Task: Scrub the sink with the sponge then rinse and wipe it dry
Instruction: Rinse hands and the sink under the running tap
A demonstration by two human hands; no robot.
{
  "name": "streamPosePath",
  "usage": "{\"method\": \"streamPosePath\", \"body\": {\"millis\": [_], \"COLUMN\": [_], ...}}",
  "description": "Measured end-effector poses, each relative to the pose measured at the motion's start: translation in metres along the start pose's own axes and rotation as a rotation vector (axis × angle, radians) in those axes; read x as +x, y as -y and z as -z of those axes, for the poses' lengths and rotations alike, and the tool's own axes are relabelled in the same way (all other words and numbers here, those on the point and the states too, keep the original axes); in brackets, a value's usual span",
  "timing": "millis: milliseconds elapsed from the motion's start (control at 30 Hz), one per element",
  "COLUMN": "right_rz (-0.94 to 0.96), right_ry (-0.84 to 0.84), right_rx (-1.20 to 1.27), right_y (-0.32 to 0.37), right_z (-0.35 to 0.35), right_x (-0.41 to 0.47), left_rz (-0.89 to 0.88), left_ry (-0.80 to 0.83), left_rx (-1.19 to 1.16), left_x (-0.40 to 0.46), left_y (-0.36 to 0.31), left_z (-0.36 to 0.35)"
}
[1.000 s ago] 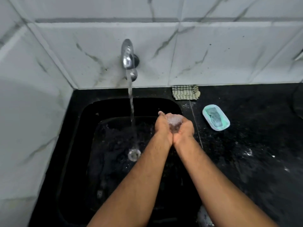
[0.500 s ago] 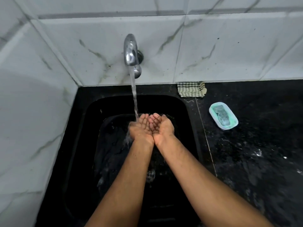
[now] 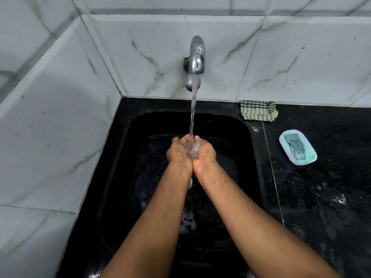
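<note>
**Head view: cupped hands under the running tap**

Head view looks down on the black sink (image 3: pixel 249 157), set in the near left corner of a dark counter (image 3: pixel 321 197). Over its middle the left hand (image 3: pixel 177 152) and right hand (image 3: pixel 205 153) press side by side, palms up, fingers curled together into a bowl that grips nothing. Water (image 3: pixel 193 117) from the chrome tap (image 3: pixel 197 57) falls straight into that bowl and pools there. The sponge (image 3: pixel 296 147) lies well apart from the fingers, in a pale green dish (image 3: pixel 309 159) on the counter just right of the sink. A checked cloth (image 3: pixel 258 112) sits at the counter's back edge against the marbled tiles (image 3: pixel 301 57).
</note>
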State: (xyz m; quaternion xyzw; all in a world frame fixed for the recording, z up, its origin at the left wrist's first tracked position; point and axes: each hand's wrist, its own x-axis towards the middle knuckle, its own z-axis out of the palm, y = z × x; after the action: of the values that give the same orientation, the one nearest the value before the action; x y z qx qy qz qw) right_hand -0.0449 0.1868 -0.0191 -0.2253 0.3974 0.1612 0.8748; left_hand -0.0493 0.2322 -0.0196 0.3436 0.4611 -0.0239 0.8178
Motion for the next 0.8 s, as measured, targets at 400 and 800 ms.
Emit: {"method": "streamPosePath", "body": {"millis": [400, 800], "right_rz": [0.196, 0.366], "right_ry": [-0.183, -0.384], "right_rx": [0.008, -0.018], "right_y": [0.078, 0.082], "right_z": [0.096, 0.137], "right_x": [-0.055, -0.061], "left_rz": [0.161, 0.280], "left_ry": [0.099, 0.177], "left_rx": [0.112, 0.098], "left_x": [-0.068, -0.080], "left_y": [0.110, 0.137], "left_z": [-0.041, -0.030]}}
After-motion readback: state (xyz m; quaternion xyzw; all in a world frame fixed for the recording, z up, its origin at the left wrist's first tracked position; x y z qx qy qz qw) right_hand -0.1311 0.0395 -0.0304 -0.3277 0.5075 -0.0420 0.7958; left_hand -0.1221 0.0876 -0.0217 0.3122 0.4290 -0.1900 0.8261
